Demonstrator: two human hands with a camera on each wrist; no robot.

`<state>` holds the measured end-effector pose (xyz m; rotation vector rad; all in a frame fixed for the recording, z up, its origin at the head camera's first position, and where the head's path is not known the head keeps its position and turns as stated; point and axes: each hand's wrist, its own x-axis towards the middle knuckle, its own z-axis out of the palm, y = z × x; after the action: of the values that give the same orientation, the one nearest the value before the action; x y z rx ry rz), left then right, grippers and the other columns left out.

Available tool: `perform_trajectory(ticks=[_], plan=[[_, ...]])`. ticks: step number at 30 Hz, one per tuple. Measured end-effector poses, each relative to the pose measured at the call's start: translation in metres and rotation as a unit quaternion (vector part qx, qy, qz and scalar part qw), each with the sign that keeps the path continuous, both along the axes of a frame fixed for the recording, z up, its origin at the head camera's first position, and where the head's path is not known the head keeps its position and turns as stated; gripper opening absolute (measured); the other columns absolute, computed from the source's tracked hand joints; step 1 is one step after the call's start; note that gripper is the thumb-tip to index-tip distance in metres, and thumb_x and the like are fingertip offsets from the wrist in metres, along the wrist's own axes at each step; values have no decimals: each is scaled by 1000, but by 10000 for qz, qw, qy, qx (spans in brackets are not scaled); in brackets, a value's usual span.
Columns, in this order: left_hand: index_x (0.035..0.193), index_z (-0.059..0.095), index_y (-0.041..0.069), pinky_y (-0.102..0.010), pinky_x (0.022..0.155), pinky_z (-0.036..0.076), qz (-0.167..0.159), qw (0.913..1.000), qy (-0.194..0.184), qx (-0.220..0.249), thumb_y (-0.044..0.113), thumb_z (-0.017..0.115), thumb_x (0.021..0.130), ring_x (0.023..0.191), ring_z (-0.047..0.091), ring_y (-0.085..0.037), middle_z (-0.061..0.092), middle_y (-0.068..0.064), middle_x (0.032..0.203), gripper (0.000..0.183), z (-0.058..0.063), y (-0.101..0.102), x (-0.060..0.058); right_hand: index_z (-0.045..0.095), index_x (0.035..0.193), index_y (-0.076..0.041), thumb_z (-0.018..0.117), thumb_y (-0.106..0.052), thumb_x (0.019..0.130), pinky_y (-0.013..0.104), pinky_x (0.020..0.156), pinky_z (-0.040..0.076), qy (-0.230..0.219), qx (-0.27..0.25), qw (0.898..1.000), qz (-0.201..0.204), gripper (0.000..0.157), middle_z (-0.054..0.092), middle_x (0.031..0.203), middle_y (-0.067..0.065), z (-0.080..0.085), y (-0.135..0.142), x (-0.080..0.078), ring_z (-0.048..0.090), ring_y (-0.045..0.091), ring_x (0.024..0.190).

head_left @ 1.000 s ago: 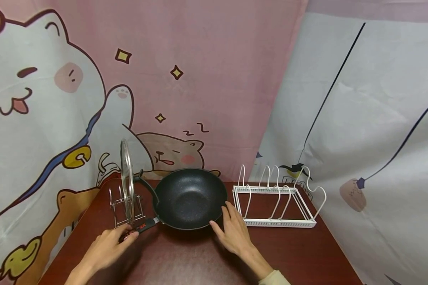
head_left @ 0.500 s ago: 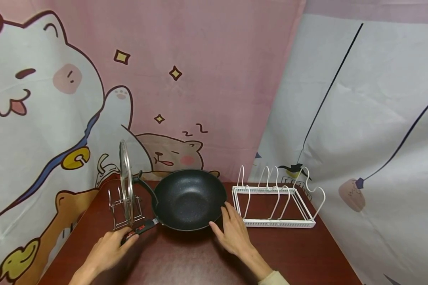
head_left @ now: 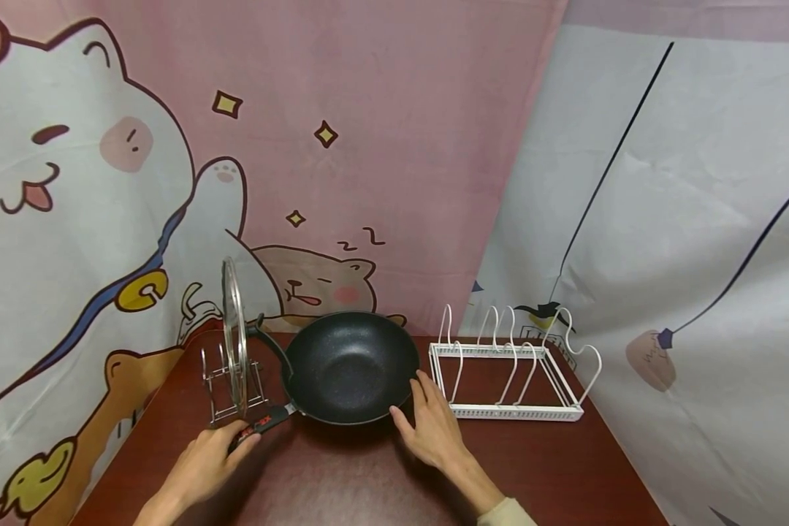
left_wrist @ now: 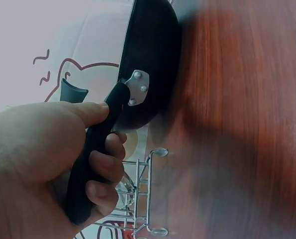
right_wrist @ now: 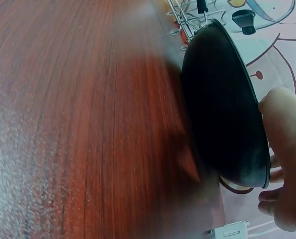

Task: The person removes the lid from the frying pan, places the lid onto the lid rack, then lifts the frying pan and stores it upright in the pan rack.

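A black wok (head_left: pixel 351 369) is at the middle back of the table, its dark inside facing up and its wall showing in both wrist views. My left hand (head_left: pixel 200 460) grips its black handle (left_wrist: pixel 95 149), with the thumb along the top and the fingers curled underneath. On the opposite side, my right hand (head_left: pixel 430 427) touches the wok's rim with thumb and fairly straight fingers. Left of the wok, a glass lid (head_left: pixel 234 336) with a metal edge stands upright in a small wire rack (head_left: pixel 256 383). A curved black handle (head_left: pixel 272 347) shows between lid and wok.
A white rack (head_left: pixel 513 413) with several upright wire loops sits on the table right of the wok. Reddish-brown tabletop (head_left: pixel 342 482) stretches in front. Behind hangs a pink and white cloth (head_left: pixel 394 146) with cartoon animals.
My left hand, still gripping the wok handle, has shifted slightly to the right. The wok and my right hand are almost where they were.
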<state>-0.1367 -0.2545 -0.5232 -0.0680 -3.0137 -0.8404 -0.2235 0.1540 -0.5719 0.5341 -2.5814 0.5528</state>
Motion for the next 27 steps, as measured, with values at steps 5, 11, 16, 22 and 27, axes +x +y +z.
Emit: perform_trajectory(ticks=[5,11,16,22,27], plan=[[105,72,22,-35,65,45,-29,10000,18,42,37,75,110,70,55,-10,64,9,79,16,-1,3,1,61,152,8,75,-44,106,60,121,53,-142,-80,9999,-2,70,56,165,29,0,2,-1,60,47,150],[102,71,21,-28,65,43,-123,9998,87,130,37,75,110,67,50,-5,56,11,76,18,-1,7,3,60,153,8,73,-42,106,59,123,51,-352,-193,9992,-37,70,54,168,27,1,2,-5,58,45,153],[100,70,22,-27,65,43,-200,9993,290,141,34,77,109,66,49,-3,55,12,75,16,-2,10,5,59,154,8,72,-40,106,59,124,51,-567,-340,9978,-53,70,52,170,27,2,2,-8,56,44,156],[94,67,24,-25,63,41,-238,9986,419,218,30,78,108,63,45,0,52,13,73,19,-4,14,6,58,156,6,73,-40,106,60,123,51,-750,-568,9955,-57,70,49,173,27,6,2,-8,55,45,157],[92,66,23,-23,61,39,-377,9977,447,334,29,78,109,60,42,1,48,14,71,21,-5,17,7,58,157,4,73,-43,107,62,122,51,-721,-613,9955,-28,70,49,172,27,9,1,-3,55,45,157]])
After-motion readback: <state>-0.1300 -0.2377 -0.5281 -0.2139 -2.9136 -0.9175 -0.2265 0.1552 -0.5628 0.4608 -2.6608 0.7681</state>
